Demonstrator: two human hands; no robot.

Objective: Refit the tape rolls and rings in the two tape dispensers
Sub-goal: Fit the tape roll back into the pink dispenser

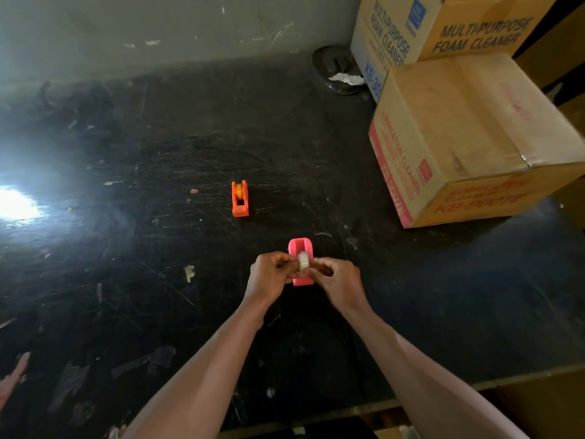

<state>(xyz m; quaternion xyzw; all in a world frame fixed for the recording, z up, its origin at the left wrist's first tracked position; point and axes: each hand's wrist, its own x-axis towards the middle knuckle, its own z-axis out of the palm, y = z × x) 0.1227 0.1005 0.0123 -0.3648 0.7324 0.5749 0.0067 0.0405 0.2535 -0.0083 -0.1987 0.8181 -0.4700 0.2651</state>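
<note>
A pink tape dispenser (300, 246) stands on the black table in front of me. Just above its slot is a clear tape roll (303, 260), pinched from the left by my left hand (270, 274) and from the right by my right hand (337, 280). Both hands have curled fingers and hide the dispenser's near end. Farther back and to the left sits an orange tape dispenser (240, 199) with a yellowish roll inside it, untouched.
The scratched black table (158, 248) carries two stacked cardboard boxes (459, 137) at the back right. A dark dish with crumpled paper (337, 69) lies by the wall. Strong glare marks the table's left side. The table's front edge runs at the lower right.
</note>
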